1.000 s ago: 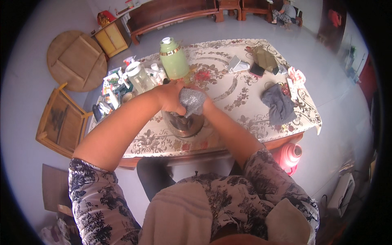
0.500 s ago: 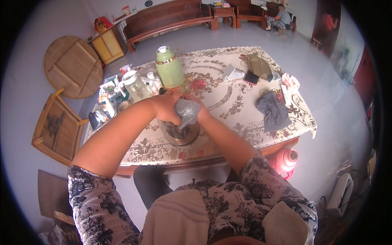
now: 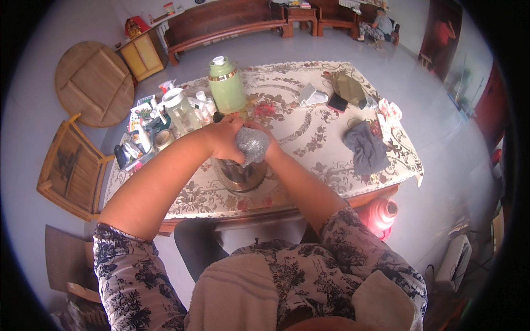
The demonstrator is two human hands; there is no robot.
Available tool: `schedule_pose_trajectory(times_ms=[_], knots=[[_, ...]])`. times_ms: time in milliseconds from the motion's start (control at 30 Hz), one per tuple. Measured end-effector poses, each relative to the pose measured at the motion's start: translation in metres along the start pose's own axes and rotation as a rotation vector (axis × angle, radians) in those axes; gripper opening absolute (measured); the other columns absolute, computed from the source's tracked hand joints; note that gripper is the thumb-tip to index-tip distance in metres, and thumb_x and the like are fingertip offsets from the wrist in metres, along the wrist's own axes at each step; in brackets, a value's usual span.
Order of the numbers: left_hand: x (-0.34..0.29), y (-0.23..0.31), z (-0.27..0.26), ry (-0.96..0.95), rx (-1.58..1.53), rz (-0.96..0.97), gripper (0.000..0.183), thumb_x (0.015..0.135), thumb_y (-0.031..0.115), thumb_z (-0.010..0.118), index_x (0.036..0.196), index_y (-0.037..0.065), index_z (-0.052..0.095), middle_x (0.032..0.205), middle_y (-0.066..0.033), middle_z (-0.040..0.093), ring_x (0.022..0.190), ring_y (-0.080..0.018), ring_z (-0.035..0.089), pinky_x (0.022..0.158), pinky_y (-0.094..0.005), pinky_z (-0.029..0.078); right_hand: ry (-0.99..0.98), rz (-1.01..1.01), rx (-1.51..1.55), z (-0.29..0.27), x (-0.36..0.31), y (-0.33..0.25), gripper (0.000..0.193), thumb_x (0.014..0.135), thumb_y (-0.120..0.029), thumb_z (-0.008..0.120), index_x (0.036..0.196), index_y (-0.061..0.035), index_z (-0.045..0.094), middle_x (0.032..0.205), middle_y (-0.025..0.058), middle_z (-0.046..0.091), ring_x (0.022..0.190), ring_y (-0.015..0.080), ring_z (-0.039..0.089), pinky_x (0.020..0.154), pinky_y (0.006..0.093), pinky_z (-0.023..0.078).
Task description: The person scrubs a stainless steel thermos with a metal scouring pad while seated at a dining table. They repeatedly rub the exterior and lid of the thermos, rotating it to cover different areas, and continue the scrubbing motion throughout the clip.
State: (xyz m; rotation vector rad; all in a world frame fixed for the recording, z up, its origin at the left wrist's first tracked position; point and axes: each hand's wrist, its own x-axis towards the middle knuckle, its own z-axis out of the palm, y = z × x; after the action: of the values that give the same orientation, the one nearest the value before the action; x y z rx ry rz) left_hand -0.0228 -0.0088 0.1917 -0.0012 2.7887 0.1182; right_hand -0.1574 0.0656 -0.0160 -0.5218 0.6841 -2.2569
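A shiny metal pot, perhaps a kettle (image 3: 238, 179), stands near the front edge of the table, its top mostly covered by my hands. Over it is a crumpled silvery cloth with a mesh-like surface (image 3: 254, 145). My left hand (image 3: 225, 139) is closed on the cloth's left side, thumb along its lower edge. From the other side my right hand (image 3: 267, 141) grips the cloth, its fingertips hidden behind it. A dark knob or handle end (image 3: 218, 117) shows just beyond my left fingers; what it belongs to is unclear.
Behind my left hand are a pale green thermos (image 3: 226, 88), a glass jug (image 3: 181, 113) and several small bottles. A grey cloth (image 3: 365, 148) lies on the right of the patterned tablecloth (image 3: 298, 165). A pink thermos (image 3: 380, 214) stands beside the table's right front.
The view has shifted slightly, so the table sits a little higher and further left. Both hands stay on the silvery cloth over the pot, with its folds slightly altered.
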Motion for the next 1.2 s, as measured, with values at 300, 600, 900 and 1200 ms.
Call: schedule_pose_trajectory(times_ms=[300, 600, 900, 1200], knots=[[0.002, -0.008, 0.0, -0.018, 0.015, 0.033, 0.112, 0.058, 0.036, 0.077, 0.149, 0.003, 0.02, 0.152, -0.0239, 0.023, 0.128, -0.0341, 0.047, 0.104, -0.0337, 0.042, -0.043, -0.066, -0.225, 0.001, -0.001, -0.001, 0.022, 0.097, -0.012, 0.047, 0.11, -0.0006, 0.061, 0.107, 0.0069, 0.063, 0.096, 0.0153, 0.061, 0.088, 0.0291, 0.049], [0.0, -0.013, -0.005, -0.026, -0.048, 0.078, 0.111, 0.058, 0.032, 0.077, 0.149, 0.003, 0.02, 0.152, -0.0236, 0.025, 0.13, -0.034, 0.045, 0.105, -0.0331, 0.04, 0.011, -0.091, -0.254, 0.003, -0.007, -0.001, 0.025, 0.1, -0.017, 0.045, 0.108, -0.0002, 0.061, 0.1, 0.0085, 0.065, 0.091, 0.0169, 0.063, 0.086, 0.03, 0.05], [-0.008, -0.003, -0.001, 0.034, -0.056, 0.051, 0.109, 0.059, 0.032, 0.077, 0.149, 0.003, 0.023, 0.154, -0.0224, 0.023, 0.137, -0.0316, 0.037, 0.108, -0.0322, 0.037, -0.112, -0.147, -0.333, -0.028, 0.016, 0.012, 0.027, 0.1, -0.019, 0.044, 0.106, 0.0009, 0.061, 0.102, 0.0093, 0.064, 0.094, 0.017, 0.061, 0.087, 0.0298, 0.049], [0.0, -0.013, -0.006, -0.018, -0.075, 0.132, 0.111, 0.057, 0.028, 0.079, 0.149, 0.004, 0.022, 0.153, -0.022, 0.024, 0.134, -0.0315, 0.041, 0.107, -0.0322, 0.039, -0.044, -0.168, -0.48, -0.036, 0.014, 0.01, 0.025, 0.099, -0.018, 0.046, 0.111, 0.0002, 0.059, 0.104, 0.0082, 0.064, 0.094, 0.0165, 0.061, 0.087, 0.0303, 0.049]])
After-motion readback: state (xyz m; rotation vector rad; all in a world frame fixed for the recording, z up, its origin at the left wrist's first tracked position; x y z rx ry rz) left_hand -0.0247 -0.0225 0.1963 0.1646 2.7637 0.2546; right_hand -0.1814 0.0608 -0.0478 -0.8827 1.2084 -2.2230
